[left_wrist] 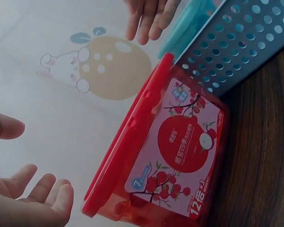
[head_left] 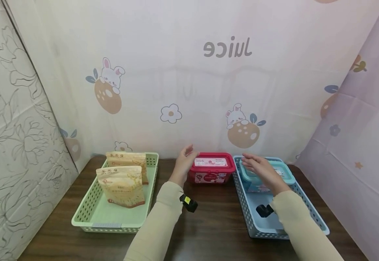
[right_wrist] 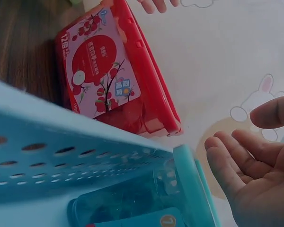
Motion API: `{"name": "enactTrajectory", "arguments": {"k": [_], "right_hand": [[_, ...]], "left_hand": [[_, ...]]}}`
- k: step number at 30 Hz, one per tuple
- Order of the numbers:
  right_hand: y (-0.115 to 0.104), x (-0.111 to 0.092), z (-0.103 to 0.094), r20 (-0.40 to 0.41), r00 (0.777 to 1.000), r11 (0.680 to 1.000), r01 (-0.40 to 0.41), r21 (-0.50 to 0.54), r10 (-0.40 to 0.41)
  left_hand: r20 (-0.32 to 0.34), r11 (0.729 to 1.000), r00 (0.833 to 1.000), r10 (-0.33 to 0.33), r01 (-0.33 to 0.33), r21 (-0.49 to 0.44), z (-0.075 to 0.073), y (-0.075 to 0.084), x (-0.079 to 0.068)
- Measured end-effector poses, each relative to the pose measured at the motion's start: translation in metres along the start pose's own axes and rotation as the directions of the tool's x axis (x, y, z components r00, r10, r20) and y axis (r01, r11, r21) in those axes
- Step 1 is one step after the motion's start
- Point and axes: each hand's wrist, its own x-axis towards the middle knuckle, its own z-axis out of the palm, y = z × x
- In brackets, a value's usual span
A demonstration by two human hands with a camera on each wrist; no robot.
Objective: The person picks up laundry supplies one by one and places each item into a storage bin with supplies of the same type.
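On the desk (head_left: 212, 224), seen from the head camera with 12 o'clock at the far edge, a red box (head_left: 210, 177) with its lid on stands near 12 o'clock. Its front label shows red fruit on branches around a round red patch. The left hand (head_left: 183, 167) is just to its 9 o'clock side, thumb apart from loosely bent fingers, a gap between fingertips and box.

At 3 o'clock sits a blue basket (head_left: 258, 203), just beside the red box; I cannot tell whether they touch. A lidded teal box (head_left: 287, 174) stands inside, at the basket's 12 o'clock end. The right hand (head_left: 262, 170) hovers above this box, its fingers slightly bent and its thumb held away from them.

Towards 9 o'clock lies a green basket (head_left: 120, 215) with two upright yellow bags: the front bag (head_left: 122, 186) near the middle, the rear bag (head_left: 127, 159) towards its 12 o'clock end. Beyond the desk hangs a pale curtain (head_left: 182, 83) printed with rabbits and flowers.
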Motion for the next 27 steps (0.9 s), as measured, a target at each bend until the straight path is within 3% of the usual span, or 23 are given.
{"name": "enactTrajectory", "arguments": {"k": [12,18,27], "right_hand": [[-0.006,0.018,0.008,0.024,0.999,0.993,0.042,-0.106,-0.04],[-0.013,0.026,0.015,0.001,0.997,0.954,0.077,-0.291,-0.08],[-0.022,0.036,0.025,0.02,0.997,0.907,0.074,-0.414,-0.072]], "left_hand": [[-0.019,0.994,0.995,-0.098,0.098,0.046,-0.01,-0.005,0.011],[-0.009,0.987,0.992,-0.125,0.126,0.097,-0.012,-0.009,0.015],[0.008,0.971,0.99,-0.139,0.135,0.197,-0.014,-0.01,0.02]]}}
